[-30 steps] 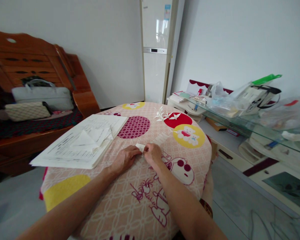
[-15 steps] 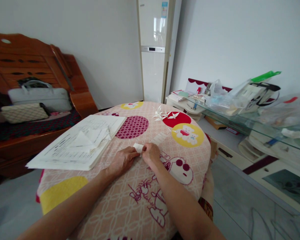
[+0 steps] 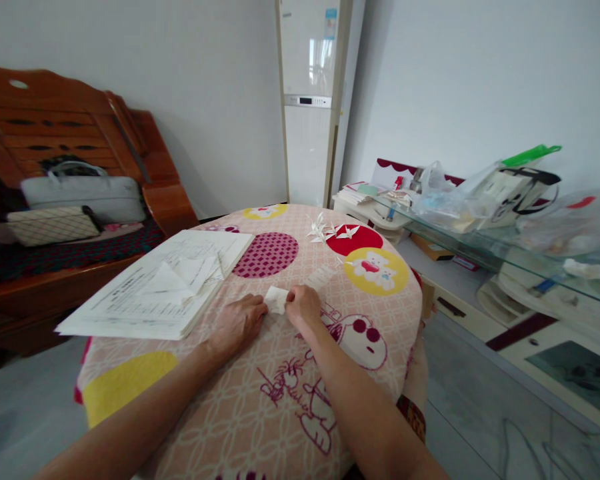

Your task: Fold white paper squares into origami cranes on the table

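Note:
A small piece of folded white paper [image 3: 276, 300] lies low over the tablecloth, between my two hands. My right hand [image 3: 303, 307] pinches its right edge, fingers closed. At its left edge my left hand [image 3: 241, 321] has its fingers curled and closed against the paper, palm side down. The fingertips of both hands are partly hidden. Just beyond my right hand, another pale paper strip [image 3: 321, 275] rests flat. Several folded white paper cranes [image 3: 320, 230] sit in a group farther back on the table.
A stack of printed sheets [image 3: 130, 307] lies on the left of the round table, with a folded paper triangle [image 3: 167, 279] on top. The patterned tablecloth [image 3: 220, 413] covers the table. A glass-topped cabinet [image 3: 473, 247] with plastic bags stands right; a wooden bench [image 3: 173, 207] stands left.
My left hand has drawn slightly left and back from my right hand, so more of the small paper shows between them. My right hand stays almost in place.

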The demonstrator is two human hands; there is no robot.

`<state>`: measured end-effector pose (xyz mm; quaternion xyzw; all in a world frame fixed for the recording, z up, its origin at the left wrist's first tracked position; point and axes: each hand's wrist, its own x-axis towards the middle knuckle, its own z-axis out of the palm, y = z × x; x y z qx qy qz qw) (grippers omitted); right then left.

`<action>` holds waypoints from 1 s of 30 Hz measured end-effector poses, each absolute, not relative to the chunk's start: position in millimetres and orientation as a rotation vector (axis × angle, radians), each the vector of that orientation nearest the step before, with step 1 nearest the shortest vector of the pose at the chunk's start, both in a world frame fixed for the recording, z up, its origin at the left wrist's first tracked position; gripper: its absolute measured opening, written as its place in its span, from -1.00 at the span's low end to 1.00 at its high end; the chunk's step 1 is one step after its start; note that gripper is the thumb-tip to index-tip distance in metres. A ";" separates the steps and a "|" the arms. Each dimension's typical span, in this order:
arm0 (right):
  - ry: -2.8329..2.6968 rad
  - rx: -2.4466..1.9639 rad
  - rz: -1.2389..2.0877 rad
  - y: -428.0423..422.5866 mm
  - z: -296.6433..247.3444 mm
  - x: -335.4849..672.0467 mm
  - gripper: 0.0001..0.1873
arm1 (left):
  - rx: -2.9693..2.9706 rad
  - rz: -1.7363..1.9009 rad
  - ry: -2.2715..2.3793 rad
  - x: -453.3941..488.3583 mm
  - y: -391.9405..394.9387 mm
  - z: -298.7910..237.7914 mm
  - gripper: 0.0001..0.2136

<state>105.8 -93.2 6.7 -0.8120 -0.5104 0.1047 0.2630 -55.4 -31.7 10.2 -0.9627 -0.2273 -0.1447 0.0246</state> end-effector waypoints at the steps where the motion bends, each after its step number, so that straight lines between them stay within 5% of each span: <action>1: -1.380 -2.196 0.280 -93.2 6.5 105.7 -0.82 | -2.968 -0.432 -0.720 -55.6 -32.9 11.6 -0.80; 12: -1.358 -2.200 0.278 -92.9 5.1 105.1 -0.81 | -2.875 -0.446 -0.965 -58.5 -34.5 12.1 -0.82; 20: -1.359 -2.199 0.281 -92.8 5.6 105.4 -0.81 | -3.035 -0.974 -0.650 -51.3 -28.8 0.5 -0.74; 30: -1.378 -2.203 0.285 -93.3 7.7 105.7 -0.81 | -3.106 -0.612 -0.605 -49.8 -37.7 1.5 -0.75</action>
